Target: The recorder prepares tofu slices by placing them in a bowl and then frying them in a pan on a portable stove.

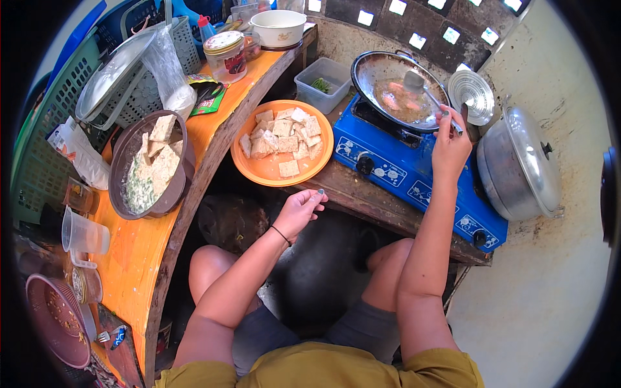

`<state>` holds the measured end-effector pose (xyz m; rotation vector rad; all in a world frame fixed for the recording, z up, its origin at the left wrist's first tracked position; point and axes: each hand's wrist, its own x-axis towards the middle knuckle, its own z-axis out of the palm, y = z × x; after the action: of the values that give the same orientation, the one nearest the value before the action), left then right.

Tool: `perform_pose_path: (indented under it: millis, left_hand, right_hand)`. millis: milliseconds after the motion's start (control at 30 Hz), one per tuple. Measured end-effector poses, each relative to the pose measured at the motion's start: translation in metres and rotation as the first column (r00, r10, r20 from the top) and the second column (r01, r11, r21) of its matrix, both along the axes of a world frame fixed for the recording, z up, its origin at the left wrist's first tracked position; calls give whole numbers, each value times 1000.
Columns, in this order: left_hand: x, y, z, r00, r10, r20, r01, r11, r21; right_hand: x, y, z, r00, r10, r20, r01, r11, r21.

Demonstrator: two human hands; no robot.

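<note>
My right hand point(449, 143) is closed around the handle of a metal spatula point(414, 81), whose dark blade is over the wok point(366, 84) on the stove. Reddish-pink pieces point(391, 101) sit in bubbling oil inside it. In front of the orange plate point(251, 172), my left hand point(300, 211) hovers with curled fingers, and nothing shows in them. Pale slices that look like tempeh point(284, 143) are heaped on that plate. To the left, a dark bowl point(117, 187) holds white batter with green bits and several more slices.
The blue gas stove point(388, 171) also carries a lidded aluminium pot point(508, 174) at the right, beside the wall. A clear plastic tub point(336, 103) with greens stands behind the plate. Jars, baskets and cups point(87, 233) crowd the orange wooden table point(132, 258) on the left.
</note>
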<state>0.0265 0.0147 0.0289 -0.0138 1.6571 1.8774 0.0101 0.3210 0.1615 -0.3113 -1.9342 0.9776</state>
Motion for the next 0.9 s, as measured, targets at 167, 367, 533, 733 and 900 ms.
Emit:
perform_pose_path:
  millis: [167, 367, 533, 733, 900]
  left_hand:
    - [0, 0, 1, 999, 11, 35, -11, 1000, 9]
    - [-2, 0, -2, 997, 20, 69, -22, 999, 26]
    - [-2, 1, -1, 995, 27, 91, -29, 999, 23]
    - [-2, 1, -1, 996, 19, 91, -22, 999, 36]
    - [-2, 2, 1, 996, 19, 91, -22, 999, 31]
  right_hand:
    - [-2, 13, -8, 980, -196, 24, 193, 977, 95]
    - [-3, 13, -10, 990, -118, 81, 125, 988, -88]
    - [1, 2, -1, 992, -86, 90, 94, 992, -88]
    - [8, -10, 12, 997, -26, 79, 34, 994, -103]
    - [13, -18, 21, 998, 13, 65, -7, 995, -100]
